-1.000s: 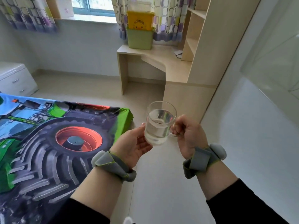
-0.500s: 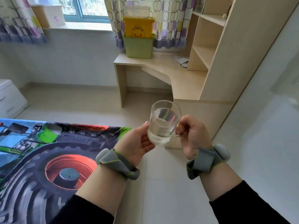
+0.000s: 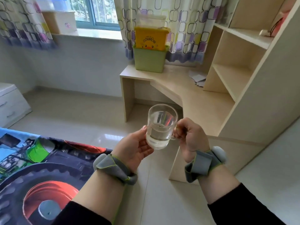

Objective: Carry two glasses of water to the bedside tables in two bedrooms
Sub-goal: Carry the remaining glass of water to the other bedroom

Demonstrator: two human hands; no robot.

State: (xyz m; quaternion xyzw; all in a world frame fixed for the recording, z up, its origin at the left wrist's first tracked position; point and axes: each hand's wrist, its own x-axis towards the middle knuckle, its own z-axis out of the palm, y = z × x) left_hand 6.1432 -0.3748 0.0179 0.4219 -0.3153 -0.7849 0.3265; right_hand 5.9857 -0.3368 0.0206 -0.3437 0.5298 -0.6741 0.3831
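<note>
Clear glass (image 3: 161,127) of water is upright in mid-air beside the bed (image 3: 32,168); right hand (image 3: 191,137) grip is closed on its handle. Left hand (image 3: 134,146) grip cups its base, fingers curled.

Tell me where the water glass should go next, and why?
Probably a step left toward the white drawer cabinet by the bed, keeping the glass level: the left hand cups it and the right hand grips its handle, over bare floor.

- Bright, even daylight comes in through the window (image 3: 97,13).
- Below the window, the tiled floor (image 3: 112,137) shows a soft white glare patch.
- Left of the window, the curtain (image 3: 21,21) is smeared.
- Far from the window, straight edges bow.
</note>
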